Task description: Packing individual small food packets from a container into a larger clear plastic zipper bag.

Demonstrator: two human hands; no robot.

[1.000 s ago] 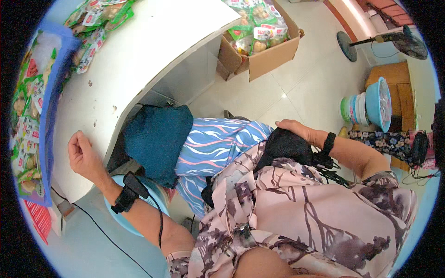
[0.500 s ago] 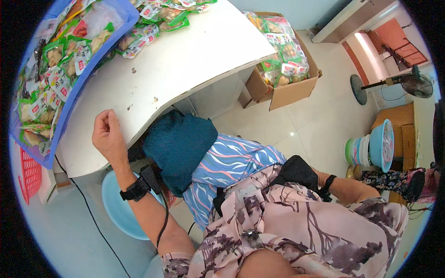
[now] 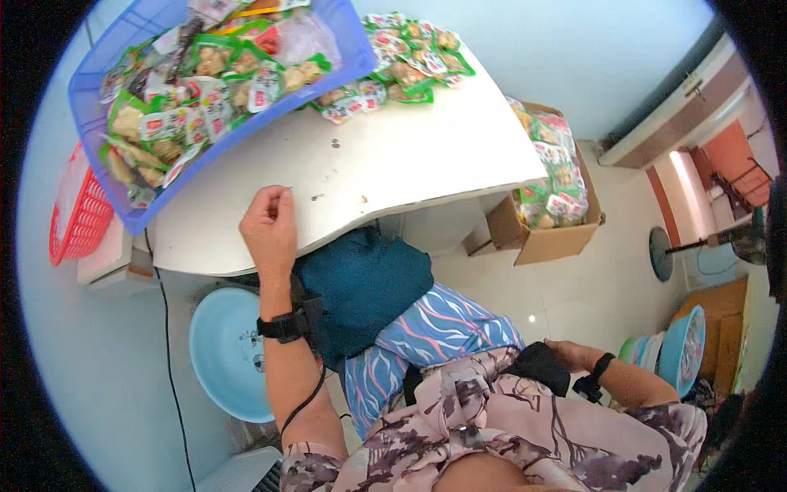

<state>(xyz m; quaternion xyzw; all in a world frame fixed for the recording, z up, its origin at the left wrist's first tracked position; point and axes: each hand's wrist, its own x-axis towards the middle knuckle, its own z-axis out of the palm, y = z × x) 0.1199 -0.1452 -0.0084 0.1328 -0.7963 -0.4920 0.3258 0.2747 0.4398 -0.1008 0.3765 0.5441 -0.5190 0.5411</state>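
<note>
My left hand [image 3: 269,225] is over the front part of the white table [image 3: 426,156], its fingers curled in and pressed together. Whether anything is between them cannot be made out. A few small dark crumbs [image 3: 318,197] lie just right of its fingertips. Beyond it, a blue plastic basket [image 3: 270,113] is filled with small clear-and-green food packets [image 3: 197,107]. More loose packets [image 3: 410,61] are heaped on the table at the basket's right. My right hand [image 3: 567,354] is low at my side, against a black cloth piece [image 3: 539,369]; its fingers are mostly hidden.
A red plastic basket [image 3: 82,213] stands left of the table. Below the table's left front is a light-blue basin [image 3: 217,353]; a black cable [image 3: 168,353] hangs beside it. An open cardboard box [image 3: 557,243] of packets stands on the floor at right, with a fan [image 3: 661,254] farther off.
My view has swung left, so the table, baskets and box appear farther right and lower. My left hand stays curled over the table near the crumbs; the right stays at my side.
</note>
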